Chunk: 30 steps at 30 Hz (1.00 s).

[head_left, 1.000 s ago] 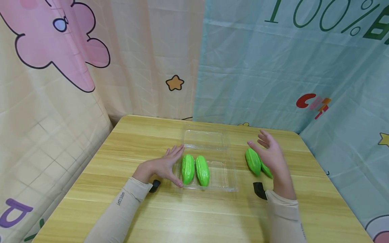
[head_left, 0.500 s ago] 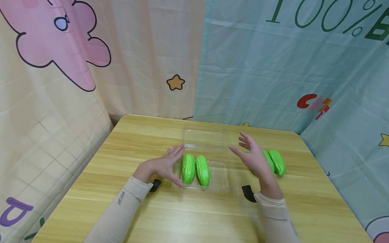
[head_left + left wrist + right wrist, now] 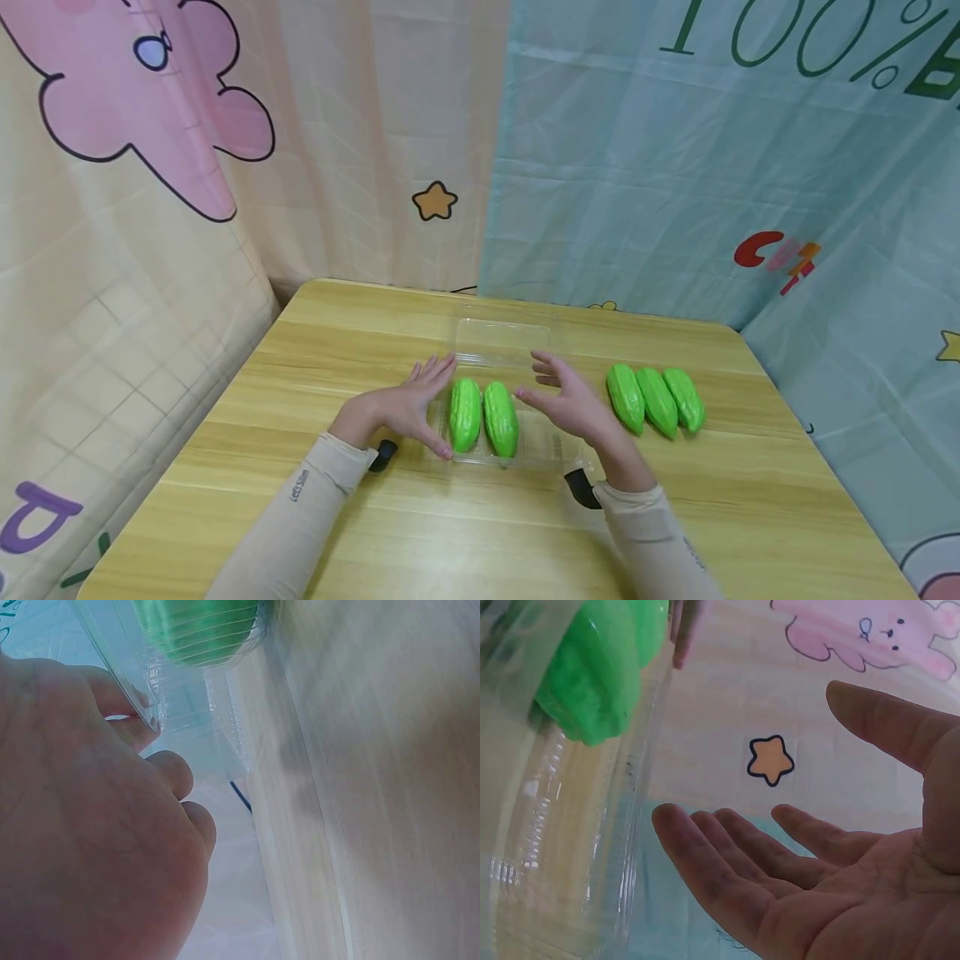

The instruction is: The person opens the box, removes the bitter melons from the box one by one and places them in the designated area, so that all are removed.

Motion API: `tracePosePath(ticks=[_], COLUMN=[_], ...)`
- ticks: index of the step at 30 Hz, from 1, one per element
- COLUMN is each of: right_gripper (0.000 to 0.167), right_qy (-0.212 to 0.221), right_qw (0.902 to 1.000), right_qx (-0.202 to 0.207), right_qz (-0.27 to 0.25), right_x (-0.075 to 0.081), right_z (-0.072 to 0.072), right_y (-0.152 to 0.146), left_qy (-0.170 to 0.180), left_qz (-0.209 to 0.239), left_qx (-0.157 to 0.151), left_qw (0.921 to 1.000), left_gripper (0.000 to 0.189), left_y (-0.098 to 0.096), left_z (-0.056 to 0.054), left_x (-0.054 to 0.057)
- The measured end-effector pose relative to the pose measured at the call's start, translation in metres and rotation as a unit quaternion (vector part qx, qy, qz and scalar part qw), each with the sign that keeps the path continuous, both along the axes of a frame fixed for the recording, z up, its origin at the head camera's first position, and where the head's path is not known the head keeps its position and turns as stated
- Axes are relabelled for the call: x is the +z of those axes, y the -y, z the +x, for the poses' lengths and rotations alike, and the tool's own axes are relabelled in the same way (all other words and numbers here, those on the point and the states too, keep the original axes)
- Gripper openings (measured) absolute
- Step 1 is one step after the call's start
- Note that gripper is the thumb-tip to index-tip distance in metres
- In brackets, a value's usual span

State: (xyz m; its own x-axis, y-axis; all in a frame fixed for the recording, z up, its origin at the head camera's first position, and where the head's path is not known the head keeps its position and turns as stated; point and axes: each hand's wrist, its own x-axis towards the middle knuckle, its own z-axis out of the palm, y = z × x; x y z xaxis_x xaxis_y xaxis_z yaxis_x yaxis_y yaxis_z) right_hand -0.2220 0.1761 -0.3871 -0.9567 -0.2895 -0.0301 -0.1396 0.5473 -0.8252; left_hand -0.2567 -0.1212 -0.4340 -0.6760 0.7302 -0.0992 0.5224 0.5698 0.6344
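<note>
Your right hand (image 3: 572,406) has moved leftward over the last second, from the loose gourds to above the right part of the clear container (image 3: 538,439); your left hand (image 3: 401,412) has stayed by the container's left side. On the right hand your fingers are wide and hold nothing, with the thumb well apart from them. On the left they are spread wide too, fingertips touching the plastic edge by the far corner and the thumb by the near one. Between your two sets of fingers, side by side inside the container, lie two green ridged gourds: one (image 3: 465,415) just beside the left fingers, the other (image 3: 501,419) near the right thumb but apart from it. Beyond your fingers, the clear lid (image 3: 502,337) lies folded back. To the right of your right fingers, three more gourds (image 3: 657,403) sit in a row on the wooden tabletop (image 3: 450,533).
</note>
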Motion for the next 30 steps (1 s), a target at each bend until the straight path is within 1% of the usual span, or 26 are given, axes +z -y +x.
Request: tracePosePath(ticks=[3,8,11,15,19,25,28,30], right_gripper=[0.074,0.076,0.077,0.077,0.078,0.081,0.08,0.078], right_qy=[0.004,0.019,0.036,0.048,0.048,0.051,0.045,0.04], right_qw=[0.9998,0.9989,0.9983,0.9976,0.9972,0.9955,0.9937,0.9922], right_qx=[0.02,0.039,0.041,0.042,0.04,0.023,0.023,0.031], right_qz=[0.008,0.017,0.019,0.029,0.042,0.077,0.101,0.114], right_x=[-0.005,-0.01,-0.014,-0.019,-0.023,-0.026,-0.03,-0.035], right_z=[0.001,0.003,0.004,0.004,0.004,0.002,0.0,-0.002], right_y=[0.006,0.017,0.023,0.028,0.03,0.03,0.03,0.029], left_qy=[-0.002,-0.003,-0.002,0.0,0.0,-0.001,-0.003,-0.003], left_qz=[0.001,-0.005,-0.007,-0.005,-0.006,-0.014,-0.016,-0.016], left_qx=[0.0,0.002,0.003,0.003,0.004,0.007,0.007,0.007], left_qw=[1.0,1.0,1.0,1.0,1.0,0.9999,0.9998,0.9998], left_gripper=[0.145,0.145,0.144,0.144,0.143,0.145,0.146,0.146], left_y=[0.0,-0.001,-0.001,-0.001,-0.002,-0.001,-0.001,-0.001], left_z=[0.0,-0.001,-0.001,-0.001,0.0,-0.001,-0.002,-0.003], left_x=[0.001,0.001,0.001,0.002,0.003,0.0,-0.003,-0.004])
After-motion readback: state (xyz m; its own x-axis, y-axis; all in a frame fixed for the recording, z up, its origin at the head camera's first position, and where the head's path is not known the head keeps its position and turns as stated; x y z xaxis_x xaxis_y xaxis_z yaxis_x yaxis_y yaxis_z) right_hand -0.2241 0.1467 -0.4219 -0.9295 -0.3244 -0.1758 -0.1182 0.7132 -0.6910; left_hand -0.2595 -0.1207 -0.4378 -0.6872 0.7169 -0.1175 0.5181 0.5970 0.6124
